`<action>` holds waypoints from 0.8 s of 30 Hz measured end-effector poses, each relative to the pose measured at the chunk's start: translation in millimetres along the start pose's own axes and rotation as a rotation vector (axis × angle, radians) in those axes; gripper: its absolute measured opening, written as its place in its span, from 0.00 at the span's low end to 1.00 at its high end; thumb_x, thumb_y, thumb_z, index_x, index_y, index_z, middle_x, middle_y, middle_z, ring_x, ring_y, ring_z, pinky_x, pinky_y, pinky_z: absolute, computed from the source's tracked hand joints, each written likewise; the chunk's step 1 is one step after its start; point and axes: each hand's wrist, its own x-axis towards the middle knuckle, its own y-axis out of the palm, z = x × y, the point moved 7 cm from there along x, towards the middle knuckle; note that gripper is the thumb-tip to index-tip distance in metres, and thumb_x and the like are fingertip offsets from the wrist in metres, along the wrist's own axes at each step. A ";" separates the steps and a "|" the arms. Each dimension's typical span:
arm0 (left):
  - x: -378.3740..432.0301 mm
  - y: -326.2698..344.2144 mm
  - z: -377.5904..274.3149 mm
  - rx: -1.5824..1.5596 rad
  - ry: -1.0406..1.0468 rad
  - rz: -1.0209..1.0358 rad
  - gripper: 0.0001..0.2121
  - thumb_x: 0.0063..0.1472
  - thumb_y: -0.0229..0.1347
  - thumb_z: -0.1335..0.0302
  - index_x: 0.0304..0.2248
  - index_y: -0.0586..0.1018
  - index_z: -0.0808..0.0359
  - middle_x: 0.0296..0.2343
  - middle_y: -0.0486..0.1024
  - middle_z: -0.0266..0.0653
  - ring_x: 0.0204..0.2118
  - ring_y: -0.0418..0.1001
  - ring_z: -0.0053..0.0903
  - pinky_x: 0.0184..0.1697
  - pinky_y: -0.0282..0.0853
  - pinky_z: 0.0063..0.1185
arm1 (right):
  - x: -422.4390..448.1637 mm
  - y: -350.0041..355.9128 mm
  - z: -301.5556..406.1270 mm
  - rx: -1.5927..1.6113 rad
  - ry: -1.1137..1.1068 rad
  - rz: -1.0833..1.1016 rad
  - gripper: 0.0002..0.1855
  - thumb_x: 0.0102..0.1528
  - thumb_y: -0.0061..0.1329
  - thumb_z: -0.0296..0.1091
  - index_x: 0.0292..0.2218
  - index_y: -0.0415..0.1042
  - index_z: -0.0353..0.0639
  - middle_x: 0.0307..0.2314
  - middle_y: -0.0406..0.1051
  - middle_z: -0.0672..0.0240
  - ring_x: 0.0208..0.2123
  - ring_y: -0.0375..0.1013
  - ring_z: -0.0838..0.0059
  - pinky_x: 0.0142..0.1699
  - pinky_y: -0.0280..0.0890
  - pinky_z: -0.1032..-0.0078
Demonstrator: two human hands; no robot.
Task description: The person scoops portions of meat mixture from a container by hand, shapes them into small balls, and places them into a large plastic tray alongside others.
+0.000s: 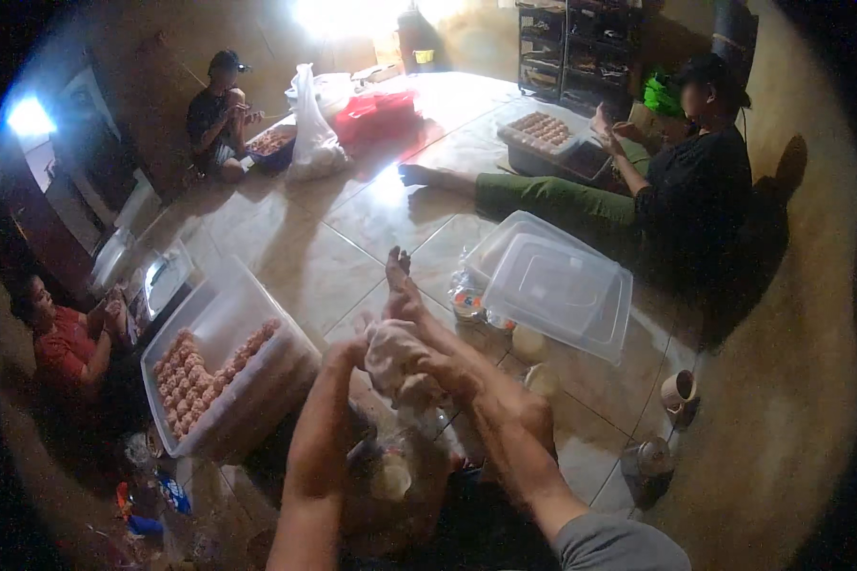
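Note:
Both of my hands meet in front of me above my lap, around a crumpled whitish cloth or thin bag [398, 350]. My left hand [359, 348] grips its left side, with the fingers partly hidden. On the right side, my right hand [444, 371] is closed over it. Whether something lies inside the folds cannot be seen. To the left of my forearm stands a tilted-looking translucent plastic bin [275, 385] with rows of pinkish lumpy balls [186, 382] in it. Beneath my hands a pale round object [391, 477] shows dimly.
Stacked translucent lids [560, 285] lie right of my bare foot [400, 282], over some packets [466, 296]. A mug [678, 389] and a lidded jar [648, 457] stand by the right wall. Three people sit around the tiled floor, near bins; a white bag [311, 135] stands farther off.

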 end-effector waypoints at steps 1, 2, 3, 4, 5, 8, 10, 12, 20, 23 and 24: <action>-1.2 -3.8 -7.6 0.103 -0.015 0.056 0.20 0.63 0.53 0.61 0.50 0.74 0.67 0.45 0.75 0.46 0.45 0.74 0.35 0.48 0.69 0.31 | 2.2 -4.6 0.3 -0.010 0.000 -0.003 0.23 0.61 0.48 0.36 0.53 0.62 0.34 0.43 0.74 0.54 0.42 0.76 0.65 0.48 0.72 0.71; -2.0 -8.4 -15.5 0.202 -0.027 0.116 0.20 0.63 0.53 0.62 0.49 0.74 0.66 0.45 0.75 0.46 0.45 0.74 0.35 0.47 0.69 0.32 | 5.2 -7.4 0.6 -0.011 -0.002 -0.002 0.22 0.61 0.47 0.35 0.53 0.62 0.34 0.43 0.74 0.54 0.42 0.76 0.66 0.48 0.72 0.71; -10.0 -18.1 -18.3 0.298 -0.051 0.172 0.19 0.63 0.53 0.63 0.49 0.74 0.66 0.45 0.76 0.46 0.44 0.75 0.34 0.47 0.70 0.32 | 5.8 -0.3 -0.2 -0.003 0.000 0.010 0.22 0.61 0.47 0.35 0.52 0.63 0.34 0.43 0.74 0.54 0.42 0.76 0.66 0.48 0.72 0.71; -12.5 -20.2 -26.3 0.370 -0.054 0.235 0.19 0.63 0.53 0.64 0.49 0.74 0.66 0.45 0.76 0.46 0.44 0.75 0.34 0.46 0.70 0.32 | 9.0 -4.4 1.5 -0.011 -0.003 0.009 0.21 0.61 0.47 0.35 0.52 0.63 0.35 0.43 0.74 0.55 0.42 0.76 0.66 0.48 0.72 0.71; -16.5 -19.7 -29.9 0.373 -0.046 0.293 0.18 0.63 0.53 0.64 0.49 0.74 0.66 0.45 0.76 0.46 0.43 0.75 0.34 0.45 0.70 0.32 | 7.2 -8.2 1.5 -0.023 -0.005 0.004 0.21 0.61 0.47 0.35 0.52 0.63 0.35 0.43 0.74 0.55 0.42 0.76 0.66 0.48 0.72 0.71; -29.8 -21.4 -10.0 -0.329 -0.012 0.273 0.23 0.61 0.54 0.60 0.52 0.72 0.65 0.47 0.75 0.46 0.44 0.75 0.35 0.45 0.71 0.33 | 4.4 -11.0 -2.3 -0.076 -0.020 -0.024 0.20 0.61 0.46 0.35 0.51 0.64 0.35 0.42 0.74 0.55 0.42 0.76 0.67 0.48 0.72 0.71; -24.3 -21.6 14.4 -0.875 0.009 0.153 0.30 0.60 0.56 0.55 0.55 0.69 0.65 0.49 0.73 0.46 0.45 0.74 0.36 0.46 0.70 0.33 | 0.1 2.2 -5.4 -0.117 -0.045 -0.049 0.19 0.62 0.45 0.35 0.51 0.65 0.35 0.42 0.75 0.55 0.42 0.76 0.68 0.47 0.72 0.71; -19.0 -46.6 49.9 -1.483 0.095 -0.275 0.36 0.62 0.52 0.47 0.61 0.62 0.64 0.54 0.68 0.46 0.52 0.69 0.36 0.54 0.66 0.35 | -8.5 28.1 -9.3 -0.138 -0.071 -0.064 0.18 0.62 0.45 0.35 0.50 0.66 0.35 0.42 0.75 0.56 0.42 0.76 0.68 0.47 0.72 0.71; -85.4 33.5 20.7 -1.126 0.253 -0.346 0.44 0.65 0.28 0.37 0.64 0.55 0.68 0.61 0.58 0.43 0.65 0.52 0.32 0.68 0.42 0.30 | 11.0 92.8 14.7 0.396 0.007 0.149 0.20 0.61 0.45 0.45 0.46 0.71 0.37 0.35 0.74 0.60 0.33 0.75 0.67 0.40 0.71 0.73; -115.1 55.3 -35.7 -0.868 0.305 0.089 0.54 0.56 0.21 0.28 0.64 0.54 0.71 0.65 0.51 0.46 0.67 0.49 0.34 0.69 0.39 0.32 | 64.4 42.4 -18.2 0.597 0.265 0.257 0.35 0.59 0.40 0.69 0.41 0.73 0.40 0.30 0.72 0.62 0.27 0.72 0.68 0.33 0.69 0.75; -154.3 38.0 -8.6 -0.928 0.220 -0.024 0.52 0.57 0.27 0.29 0.63 0.56 0.71 0.64 0.53 0.47 0.67 0.49 0.34 0.69 0.40 0.33 | 52.0 87.4 -22.4 0.603 0.350 0.332 0.40 0.57 0.36 0.75 0.40 0.73 0.40 0.30 0.72 0.62 0.27 0.71 0.68 0.32 0.68 0.74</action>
